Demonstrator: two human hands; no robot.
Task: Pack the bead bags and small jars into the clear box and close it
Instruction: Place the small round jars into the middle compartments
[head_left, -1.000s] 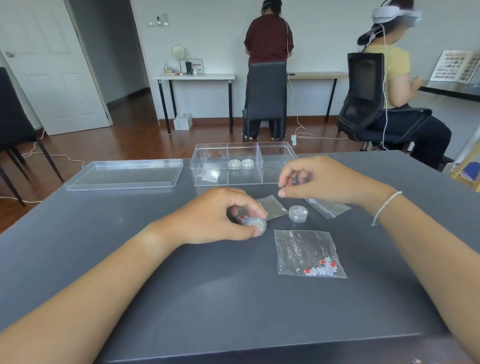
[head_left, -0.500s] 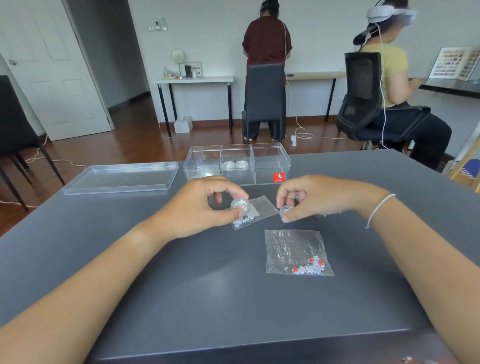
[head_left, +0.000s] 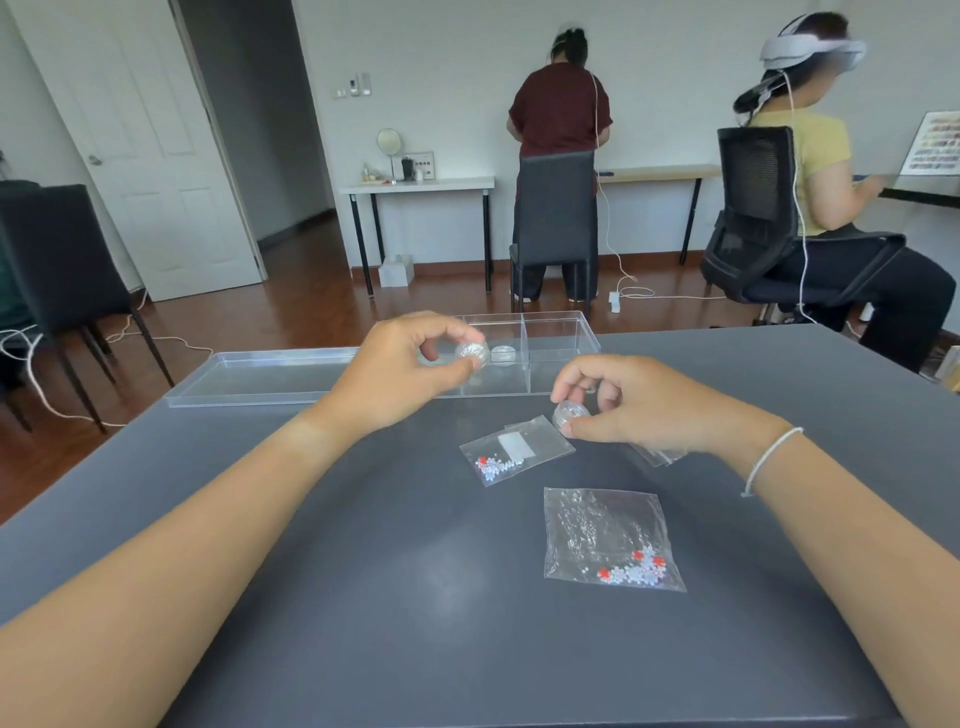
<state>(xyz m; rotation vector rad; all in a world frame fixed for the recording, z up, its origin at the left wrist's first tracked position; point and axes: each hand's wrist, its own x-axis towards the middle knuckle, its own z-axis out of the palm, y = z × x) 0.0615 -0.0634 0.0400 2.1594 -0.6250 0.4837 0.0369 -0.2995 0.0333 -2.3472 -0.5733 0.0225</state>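
Observation:
My left hand (head_left: 400, 369) pinches a small clear jar (head_left: 472, 354) and holds it over the middle compartment of the clear box (head_left: 563, 338). Another small jar (head_left: 503, 355) sits inside that compartment. My right hand (head_left: 634, 402) grips a second small jar (head_left: 570, 415) just above the table, in front of the box. A small bead bag (head_left: 514, 451) lies flat between my hands. A bigger bead bag (head_left: 608, 540) with red and white beads lies nearer to me. More clear bags (head_left: 657, 456) are partly hidden under my right hand.
The box's clear lid (head_left: 260, 376) lies open-side up on the dark grey table (head_left: 415, 597), left of the box. Beyond the table are a black chair (head_left: 57, 270) at left, a standing person (head_left: 558, 156) and a seated person (head_left: 831, 197).
My left hand rose and carried its jar forward over the box. My right hand lifted the other jar off the table. The small bead bag is now uncovered.

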